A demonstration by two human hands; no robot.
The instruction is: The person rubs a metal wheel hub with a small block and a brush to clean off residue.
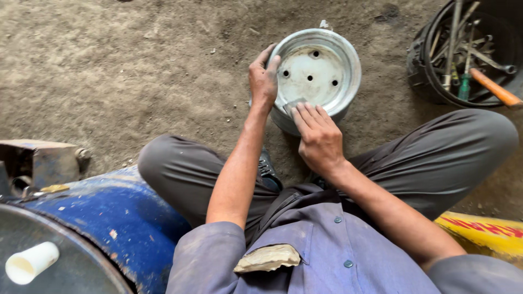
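Observation:
A round grey metal wheel rim (348,60) with several bolt holes in its dished face stands on the dirt floor between my knees. My left hand (263,79) grips its left edge, fingers curled over the rim. My right hand (318,136) lies flat on the near edge and presses a small grey piece of abrasive paper (291,105) against the metal with its fingertips. I sit cross-legged in grey trousers and a grey-blue shirt.
A blue drum (117,212) stands at the lower left with a white plastic cup (30,262) on its lid. A black bucket (419,71) of hand tools, with an orange-handled one (493,88), is at the upper right. A yellow object (487,234) lies by my right leg.

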